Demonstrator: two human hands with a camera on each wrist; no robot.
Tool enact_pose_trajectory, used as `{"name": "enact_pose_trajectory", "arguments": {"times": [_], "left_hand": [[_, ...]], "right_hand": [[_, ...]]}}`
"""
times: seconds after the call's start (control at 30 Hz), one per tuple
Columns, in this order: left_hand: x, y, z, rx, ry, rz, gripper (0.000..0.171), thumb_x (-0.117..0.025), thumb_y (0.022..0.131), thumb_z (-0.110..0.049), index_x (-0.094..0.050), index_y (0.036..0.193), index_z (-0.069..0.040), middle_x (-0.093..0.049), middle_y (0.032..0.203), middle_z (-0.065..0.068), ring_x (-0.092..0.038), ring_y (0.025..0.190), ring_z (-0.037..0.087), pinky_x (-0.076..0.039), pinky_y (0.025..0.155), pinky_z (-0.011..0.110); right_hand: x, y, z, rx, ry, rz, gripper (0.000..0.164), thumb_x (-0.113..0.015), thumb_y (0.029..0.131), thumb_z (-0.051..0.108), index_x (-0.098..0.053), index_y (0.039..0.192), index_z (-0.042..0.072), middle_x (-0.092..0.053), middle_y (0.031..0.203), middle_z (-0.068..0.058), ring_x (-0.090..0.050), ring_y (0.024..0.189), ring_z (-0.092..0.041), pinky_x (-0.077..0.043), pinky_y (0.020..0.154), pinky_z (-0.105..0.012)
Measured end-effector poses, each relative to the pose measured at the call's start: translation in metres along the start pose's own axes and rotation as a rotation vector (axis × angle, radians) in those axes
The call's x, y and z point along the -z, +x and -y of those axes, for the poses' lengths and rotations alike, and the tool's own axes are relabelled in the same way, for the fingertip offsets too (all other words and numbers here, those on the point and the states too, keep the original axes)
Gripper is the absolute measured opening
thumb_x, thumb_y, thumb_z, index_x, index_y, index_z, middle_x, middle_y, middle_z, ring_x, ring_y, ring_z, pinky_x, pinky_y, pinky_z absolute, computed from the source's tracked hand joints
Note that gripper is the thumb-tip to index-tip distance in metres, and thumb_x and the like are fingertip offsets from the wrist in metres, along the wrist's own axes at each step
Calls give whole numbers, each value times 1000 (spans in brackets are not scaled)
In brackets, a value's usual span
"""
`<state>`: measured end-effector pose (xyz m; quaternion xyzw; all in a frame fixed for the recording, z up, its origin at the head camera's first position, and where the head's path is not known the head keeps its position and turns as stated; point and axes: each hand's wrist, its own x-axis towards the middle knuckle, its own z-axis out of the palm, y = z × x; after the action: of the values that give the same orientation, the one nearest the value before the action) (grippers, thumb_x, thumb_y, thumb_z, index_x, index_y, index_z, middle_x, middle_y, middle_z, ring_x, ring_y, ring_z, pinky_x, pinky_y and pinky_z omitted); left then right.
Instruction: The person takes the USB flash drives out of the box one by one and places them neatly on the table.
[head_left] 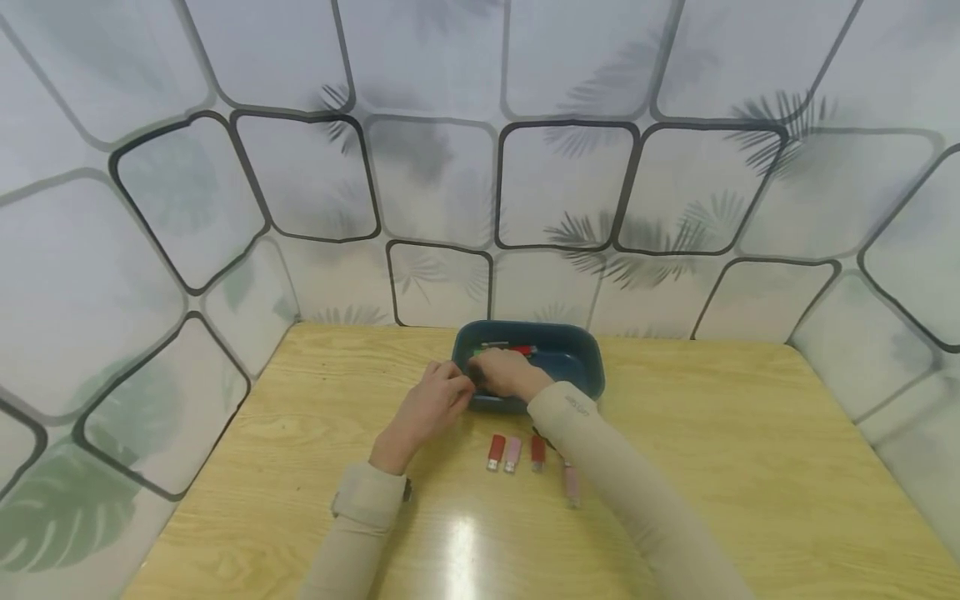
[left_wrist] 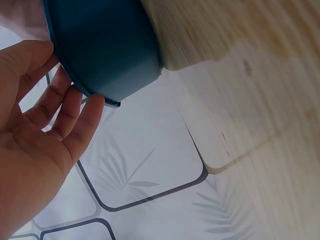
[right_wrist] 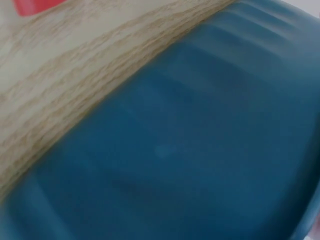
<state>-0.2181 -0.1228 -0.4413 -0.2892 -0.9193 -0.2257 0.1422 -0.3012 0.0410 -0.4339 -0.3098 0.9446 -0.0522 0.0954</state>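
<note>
A dark blue plastic bin (head_left: 592,358) stands toward the back of the table. At its left front corner my left hand (head_left: 438,396) grips the rim; the left wrist view shows thumb and bent fingers (left_wrist: 92,117) along the bin's edge (left_wrist: 110,65). My right hand (head_left: 506,371) reaches over the front rim into the bin's left part, its fingertips hidden, so I cannot tell what it holds. Beyond it, a red USB stick (head_left: 522,350) lies inside among other small pieces. The bin's outer wall (right_wrist: 165,130) fills most of the right wrist view.
Before the bin lie a red USB stick (head_left: 496,452), a pink one (head_left: 512,455), another red one (head_left: 537,452) and, nearer my right sleeve (head_left: 600,433), another pink one (head_left: 572,483). Behind the wooden table (head_left: 345,358) hangs a patterned curtain (head_left: 442,283).
</note>
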Motion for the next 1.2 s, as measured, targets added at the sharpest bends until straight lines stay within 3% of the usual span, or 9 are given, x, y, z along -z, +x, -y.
{"name": "enact_pose_trajectory", "arguments": {"times": [0.2, 0.37, 0.53, 0.87, 1.2], "left_hand": [[0, 2, 0, 21, 17, 26, 7, -66, 95, -11, -73, 95, -10, -58, 99, 5, -48, 95, 22, -51, 71, 35], [0, 2, 0, 27, 30, 36, 8, -66, 95, -12, -73, 96, -10, -58, 99, 5, -48, 95, 22, -51, 72, 34], [0, 1, 0, 33, 10, 35, 9, -66, 95, -11, -74, 96, -8, -58, 98, 5, -48, 94, 22, -52, 71, 35], [0, 1, -2, 46, 10, 41, 9, -65, 96, -13, -74, 97, -9, -57, 99, 4, -49, 97, 22, -52, 71, 35], [2, 0, -2, 42, -15, 34, 9, -65, 96, -12, -73, 96, -9, -58, 101, 5, -49, 98, 23, -53, 74, 38]], "right_hand": [[-2, 2, -1, -46, -8, -63, 7, -60, 98, 16, -64, 93, 13, -70, 96, -10, -68, 94, -29, -56, 78, -48], [-2, 3, 2, -93, -17, -61, 20, -62, 98, 23, -55, 110, 9, -69, 99, -15, -69, 94, -34, -57, 75, -48], [-4, 7, 10, -147, -47, -29, 27, -57, 101, 22, -54, 122, 6, -68, 113, -17, -67, 103, -34, -56, 83, -47], [-6, 11, 12, -182, -39, -5, 26, -57, 100, 20, -57, 122, 6, -66, 119, -16, -65, 109, -34, -55, 87, -48], [-8, 7, 7, -150, 39, 9, 12, -62, 97, 18, -59, 107, 14, -70, 114, -12, -66, 106, -32, -53, 88, -49]]}}
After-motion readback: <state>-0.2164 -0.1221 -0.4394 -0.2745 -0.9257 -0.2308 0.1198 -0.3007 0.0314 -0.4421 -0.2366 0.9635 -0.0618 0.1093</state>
